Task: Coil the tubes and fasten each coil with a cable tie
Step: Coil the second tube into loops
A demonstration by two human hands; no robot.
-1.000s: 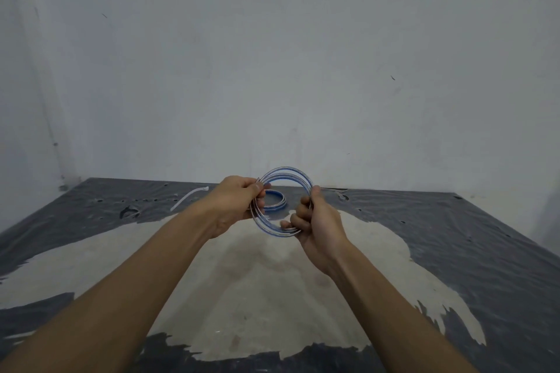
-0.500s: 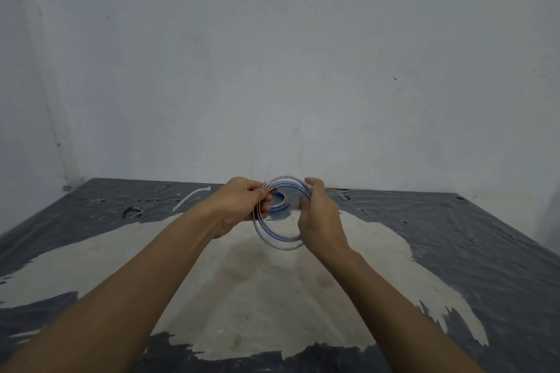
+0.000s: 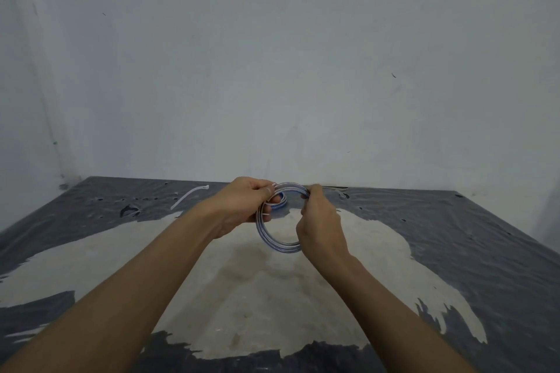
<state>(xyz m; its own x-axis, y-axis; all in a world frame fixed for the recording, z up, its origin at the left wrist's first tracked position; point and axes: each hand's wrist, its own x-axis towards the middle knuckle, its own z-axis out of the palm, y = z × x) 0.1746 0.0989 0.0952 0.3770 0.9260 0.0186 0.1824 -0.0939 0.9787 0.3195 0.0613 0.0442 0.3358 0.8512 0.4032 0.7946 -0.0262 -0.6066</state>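
Coil held up w/ both hands, L & R.

Far coil mostly hidden bhd left hand & held coil.

Counted six items across four kinds.
Tallied one left hand and one right hand; one ring-shaped coil of clear, blue-striped plastic tube between them; one smaller blue-striped tube coil and one long white plastic cable tie on one dark grey plastic sheet. Could not count further ties with certainty.
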